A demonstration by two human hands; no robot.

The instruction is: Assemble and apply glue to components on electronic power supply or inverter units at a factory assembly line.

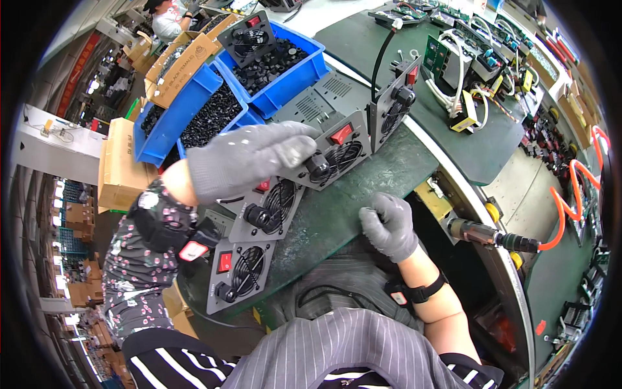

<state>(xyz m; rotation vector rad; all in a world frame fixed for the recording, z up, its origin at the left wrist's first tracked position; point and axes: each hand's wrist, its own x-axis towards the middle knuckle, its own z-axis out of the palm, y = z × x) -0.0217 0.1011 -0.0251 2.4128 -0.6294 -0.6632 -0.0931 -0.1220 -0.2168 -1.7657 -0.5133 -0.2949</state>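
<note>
My left hand [253,159], in a grey glove, reaches across a row of grey metal panels, its fingers stretched out beside a panel [355,133] with a red rocker switch, a black knob and a round fan grille. Whether the fingertips touch that panel I cannot tell. Two similar panels lie nearer, a middle one [291,217] and a front one [262,285]. A further panel [382,126] stands tilted to the right. My right hand [389,227], also gloved, is curled closed above the green bench's [324,227] near edge; anything inside it is hidden.
Blue bins [291,81] of small black parts stand at the back left, with another fan panel [249,42] propped on them. Cardboard boxes [120,165] sit farther left. A power screwdriver [479,232] with an orange coiled hose is at right. Circuit boards and wiring [463,113] occupy the far bench.
</note>
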